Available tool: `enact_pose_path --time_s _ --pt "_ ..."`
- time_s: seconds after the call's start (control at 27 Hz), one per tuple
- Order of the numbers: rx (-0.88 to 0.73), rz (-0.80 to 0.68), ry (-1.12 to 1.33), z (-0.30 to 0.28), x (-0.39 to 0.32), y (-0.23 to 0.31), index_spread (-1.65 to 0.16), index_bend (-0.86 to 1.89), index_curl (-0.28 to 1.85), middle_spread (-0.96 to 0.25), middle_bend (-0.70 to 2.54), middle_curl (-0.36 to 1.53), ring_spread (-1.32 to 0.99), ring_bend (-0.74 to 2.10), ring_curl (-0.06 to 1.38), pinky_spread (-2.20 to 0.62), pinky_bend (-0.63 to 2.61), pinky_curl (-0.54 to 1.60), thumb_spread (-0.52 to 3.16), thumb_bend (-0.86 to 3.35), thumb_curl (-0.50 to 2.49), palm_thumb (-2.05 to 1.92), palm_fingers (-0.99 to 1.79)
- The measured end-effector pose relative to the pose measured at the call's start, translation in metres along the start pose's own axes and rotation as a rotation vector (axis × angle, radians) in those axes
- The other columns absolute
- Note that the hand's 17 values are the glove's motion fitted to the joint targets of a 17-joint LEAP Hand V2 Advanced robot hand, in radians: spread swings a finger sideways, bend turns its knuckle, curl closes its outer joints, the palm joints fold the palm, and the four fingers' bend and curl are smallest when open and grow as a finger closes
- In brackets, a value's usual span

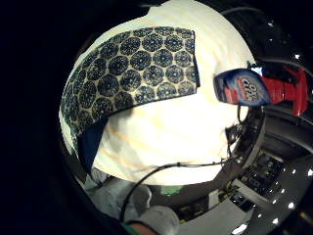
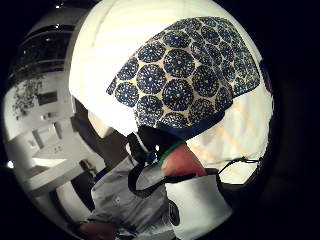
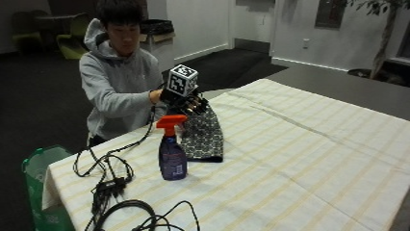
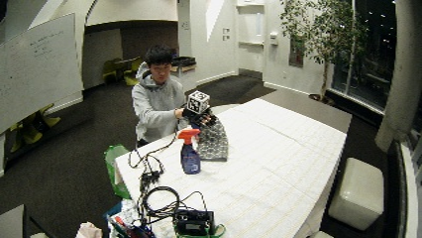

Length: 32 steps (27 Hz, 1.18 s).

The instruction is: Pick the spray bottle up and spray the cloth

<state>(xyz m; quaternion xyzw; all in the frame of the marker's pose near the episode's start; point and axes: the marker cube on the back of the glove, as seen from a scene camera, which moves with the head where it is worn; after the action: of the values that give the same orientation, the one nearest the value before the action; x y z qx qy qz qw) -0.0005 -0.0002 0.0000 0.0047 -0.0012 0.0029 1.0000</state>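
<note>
With the spray bottle standing untouched on the bench just beside the patterned cloth, the gloved right hand hovers above the cloth, fingers loosely curled around nothing, so the reach for the bottle seems not yet begun.

From my remote seat, the striped tablecloth lay bare across its far and right stretches, open passage for a hand. The spray bottle stood upright just beside the patterned cloth, and black cables cluttered the near-left corner.
</note>
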Motion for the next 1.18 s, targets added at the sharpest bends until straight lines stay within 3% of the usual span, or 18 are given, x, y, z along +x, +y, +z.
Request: enact_pose_path --time_s 0.41,0.67,1.18 --pt "0.057 -0.023 -0.021 0.000 0.008 0.013 -0.34 0.10 0.06 -0.01 0.30 0.16 0.06 0.30 0.11 0.22 0.48 0.19 0.75 0.08 0.14 0.32 0.09" --pt "0.110 -0.035 -0.033 0.007 0.040 0.038 -0.38 0.11 0.08 -0.01 0.31 0.20 0.07 0.32 0.14 0.24 0.50 0.23 0.84 0.03 0.18 0.35 0.06" --pt "0.249 0.097 -0.085 0.014 0.141 0.082 -0.39 0.14 0.14 -0.02 0.36 0.27 0.07 0.33 0.18 0.25 0.48 0.27 0.90 -0.02 0.24 0.40 0.08"
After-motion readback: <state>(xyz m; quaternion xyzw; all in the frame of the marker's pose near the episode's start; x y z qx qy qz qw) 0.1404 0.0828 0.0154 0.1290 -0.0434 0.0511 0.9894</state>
